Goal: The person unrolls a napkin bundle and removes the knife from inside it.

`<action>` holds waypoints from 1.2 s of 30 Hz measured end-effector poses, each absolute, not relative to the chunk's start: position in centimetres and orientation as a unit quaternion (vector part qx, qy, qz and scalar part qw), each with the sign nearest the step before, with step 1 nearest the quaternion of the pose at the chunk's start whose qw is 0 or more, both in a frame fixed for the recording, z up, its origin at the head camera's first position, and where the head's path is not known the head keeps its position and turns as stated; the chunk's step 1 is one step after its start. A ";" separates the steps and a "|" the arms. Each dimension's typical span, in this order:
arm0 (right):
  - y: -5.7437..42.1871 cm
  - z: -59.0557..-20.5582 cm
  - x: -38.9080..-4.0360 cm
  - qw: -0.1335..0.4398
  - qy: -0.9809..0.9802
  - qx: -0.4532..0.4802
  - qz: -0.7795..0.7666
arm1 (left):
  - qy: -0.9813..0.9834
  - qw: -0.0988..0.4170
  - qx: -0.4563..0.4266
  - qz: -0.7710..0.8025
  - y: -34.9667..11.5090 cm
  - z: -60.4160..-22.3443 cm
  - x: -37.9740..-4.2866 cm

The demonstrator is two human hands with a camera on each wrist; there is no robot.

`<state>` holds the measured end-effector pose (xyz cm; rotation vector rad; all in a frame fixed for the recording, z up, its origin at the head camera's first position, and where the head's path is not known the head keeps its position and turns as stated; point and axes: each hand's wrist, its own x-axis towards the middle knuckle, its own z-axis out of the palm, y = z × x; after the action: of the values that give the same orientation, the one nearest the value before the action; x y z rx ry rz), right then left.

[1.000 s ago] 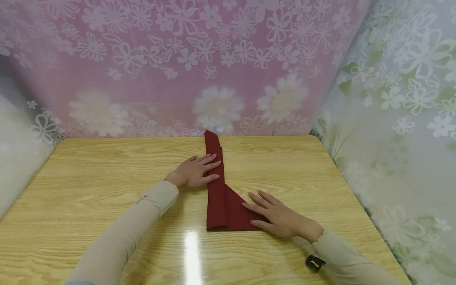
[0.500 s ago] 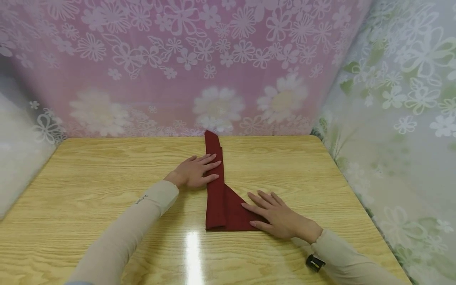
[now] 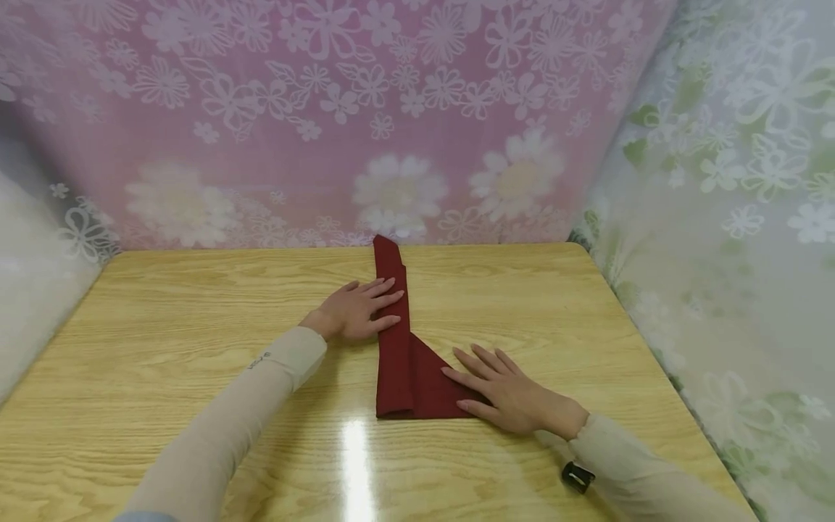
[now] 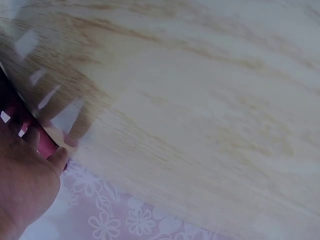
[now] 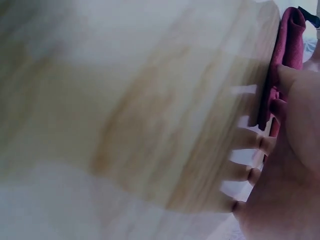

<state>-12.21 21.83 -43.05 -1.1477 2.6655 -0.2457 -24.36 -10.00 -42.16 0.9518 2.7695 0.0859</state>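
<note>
A dark red folded cloth (image 3: 393, 370) lies on the wooden table, a long narrow strip reaching to the far edge and a triangular flap spreading right at its near end. My left hand (image 3: 352, 312) rests on the strip's middle from the left, fingers straight and spread. On the flap's right corner lies my right hand (image 3: 515, 395), palm down with extended fingers, hiding that corner. In the left wrist view the left hand (image 4: 30, 185) shows beside the cloth (image 4: 46, 145). The right wrist view has the cloth's rolled-looking edge (image 5: 290, 45) by the thumb of the right hand (image 5: 285, 155).
The wood-grain table (image 3: 196, 304) has rounded far corners and a bright light reflection near the front. A pink floral curtain (image 3: 293, 159) hangs behind it, and a pale floral one (image 3: 724, 217) stands at the right. A small black clip-like object (image 3: 577, 477) sits at the right wrist.
The head view has tilted very slightly, shifting everything a little upward. Both hands and the cloth keep the same places relative to the table.
</note>
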 end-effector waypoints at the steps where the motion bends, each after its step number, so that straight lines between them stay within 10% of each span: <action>1: 21.8 -43.1 -12.2 0.115 0.909 -0.391 -0.083 | 0.940 0.107 0.323 0.028 -10.0 -42.1 -24.4; 36: 21.9 -43.3 -12.7 0.150 0.903 -0.389 -0.107 | 0.953 0.042 0.296 0.051 -8.1 -41.5 -22.0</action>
<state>-12.71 21.92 -43.35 -1.1171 2.5945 -0.3069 -22.00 -8.14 -41.51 0.9050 2.9155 0.1558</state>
